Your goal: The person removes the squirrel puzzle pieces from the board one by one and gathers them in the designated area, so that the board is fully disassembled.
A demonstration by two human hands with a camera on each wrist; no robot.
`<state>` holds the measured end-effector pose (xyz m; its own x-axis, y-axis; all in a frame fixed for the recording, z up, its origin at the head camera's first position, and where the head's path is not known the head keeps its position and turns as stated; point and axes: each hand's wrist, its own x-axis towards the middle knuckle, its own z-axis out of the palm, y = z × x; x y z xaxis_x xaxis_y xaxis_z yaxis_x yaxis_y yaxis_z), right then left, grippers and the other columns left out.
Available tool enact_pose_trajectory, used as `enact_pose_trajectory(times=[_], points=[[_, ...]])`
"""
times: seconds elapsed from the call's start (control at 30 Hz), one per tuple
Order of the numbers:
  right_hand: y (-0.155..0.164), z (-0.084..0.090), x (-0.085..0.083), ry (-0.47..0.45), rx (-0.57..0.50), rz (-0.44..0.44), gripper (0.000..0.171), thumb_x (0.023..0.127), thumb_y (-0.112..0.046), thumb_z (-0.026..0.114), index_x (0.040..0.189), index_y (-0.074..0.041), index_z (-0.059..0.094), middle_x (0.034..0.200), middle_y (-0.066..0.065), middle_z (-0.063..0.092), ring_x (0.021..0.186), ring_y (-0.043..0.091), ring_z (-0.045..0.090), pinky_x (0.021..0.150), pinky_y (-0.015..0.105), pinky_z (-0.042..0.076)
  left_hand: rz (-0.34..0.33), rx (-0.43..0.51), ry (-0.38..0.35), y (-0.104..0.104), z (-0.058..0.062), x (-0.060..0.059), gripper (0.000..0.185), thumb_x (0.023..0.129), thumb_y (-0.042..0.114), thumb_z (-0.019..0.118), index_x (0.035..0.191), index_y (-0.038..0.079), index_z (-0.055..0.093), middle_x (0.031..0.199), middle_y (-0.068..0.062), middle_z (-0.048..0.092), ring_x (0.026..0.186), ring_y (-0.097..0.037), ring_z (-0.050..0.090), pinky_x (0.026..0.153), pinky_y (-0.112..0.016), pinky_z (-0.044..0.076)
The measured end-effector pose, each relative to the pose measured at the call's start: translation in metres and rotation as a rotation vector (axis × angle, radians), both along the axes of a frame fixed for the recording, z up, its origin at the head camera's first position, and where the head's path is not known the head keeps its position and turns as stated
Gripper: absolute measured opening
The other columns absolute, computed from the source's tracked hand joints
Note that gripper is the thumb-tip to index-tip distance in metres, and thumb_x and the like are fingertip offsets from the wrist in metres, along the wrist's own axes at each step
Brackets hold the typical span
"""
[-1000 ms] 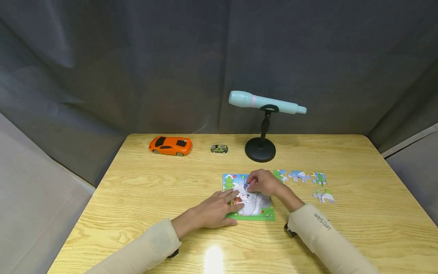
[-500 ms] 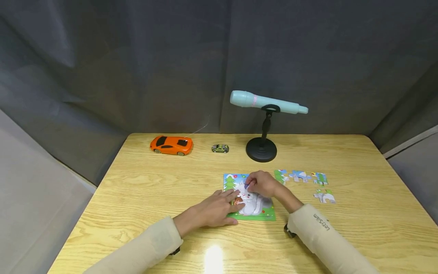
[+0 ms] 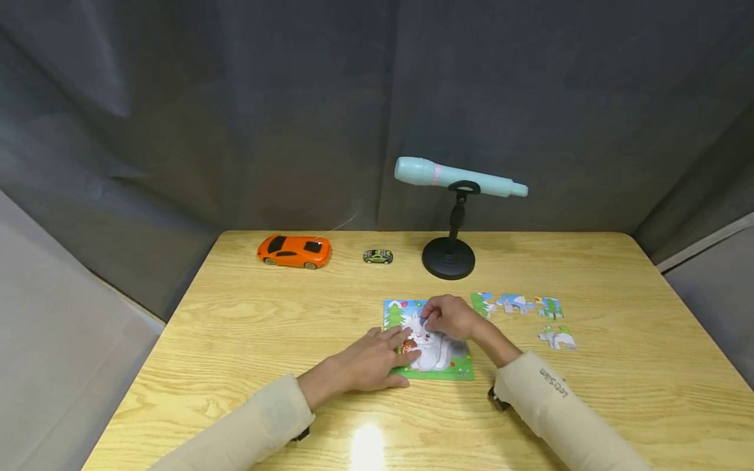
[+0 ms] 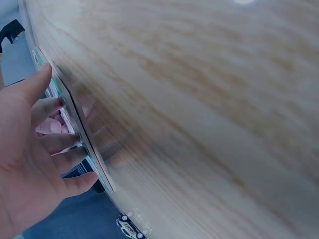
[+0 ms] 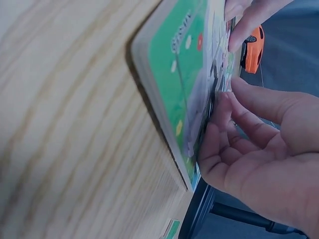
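A picture puzzle (image 3: pixel 432 375) with a white squirrel on green ground lies flat on the table, near the middle of the head view. My left hand (image 3: pixel 375 360) rests on its left part with the fingers spread, as the left wrist view also shows. Over the puzzle's upper middle, my right hand (image 3: pixel 452 314) pinches a small puzzle piece (image 3: pixel 423 321), purple-blue where it shows; the fingers hide most of it. In the right wrist view, the thumb and fingers of the right hand (image 5: pixel 271 144) meet low at the surface of the puzzle board (image 5: pixel 167 64).
Several loose puzzle pieces (image 3: pixel 516 303) lie right of the puzzle, one piece (image 3: pixel 557 337) nearer. Behind stands a pale blue microphone (image 3: pixel 453 176) on a black stand (image 3: pixel 448 258). An orange toy car (image 3: pixel 294 251) and a small green toy car (image 3: pixel 377 256) are at the back left.
My right hand has shifted very slightly left over the same spot, still pinching the piece. The left hand stays in place on the puzzle.
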<state>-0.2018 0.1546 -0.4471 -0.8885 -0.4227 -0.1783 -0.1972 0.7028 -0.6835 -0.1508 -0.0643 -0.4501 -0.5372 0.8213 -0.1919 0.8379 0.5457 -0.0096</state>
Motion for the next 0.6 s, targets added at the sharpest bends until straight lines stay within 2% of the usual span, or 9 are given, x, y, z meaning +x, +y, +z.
enact_pose_trajectory(times=[0.3, 0.6], points=[[-0.0019, -0.0014, -0.0011, -0.021, 0.001, -0.02, 0.014, 0.086, -0.005, 0.063, 0.099, 0.002, 0.064, 0.077, 0.005, 0.058, 0.067, 0.012, 0.049, 0.061, 0.024, 0.042, -0.006, -0.014, 0.042, 0.0002, -0.0007, 0.0009, 0.058, 0.093, 0.058, 0.043, 0.144, 0.029, 0.042, 0.154, -0.011, 0.032, 0.142, -0.024, 0.033, 0.106, -0.047, 0.04], [-0.0031, -0.0008, -0.0043, -0.006, -0.008, -0.024, 0.008, 0.086, -0.005, 0.064, 0.093, -0.002, 0.061, 0.076, 0.003, 0.056, 0.066, 0.012, 0.049, 0.059, 0.023, 0.041, 0.007, -0.017, 0.036, 0.0004, -0.0002, 0.001, 0.057, 0.094, 0.057, 0.043, 0.144, 0.03, 0.04, 0.155, -0.011, 0.03, 0.142, -0.025, 0.032, 0.107, -0.047, 0.039]])
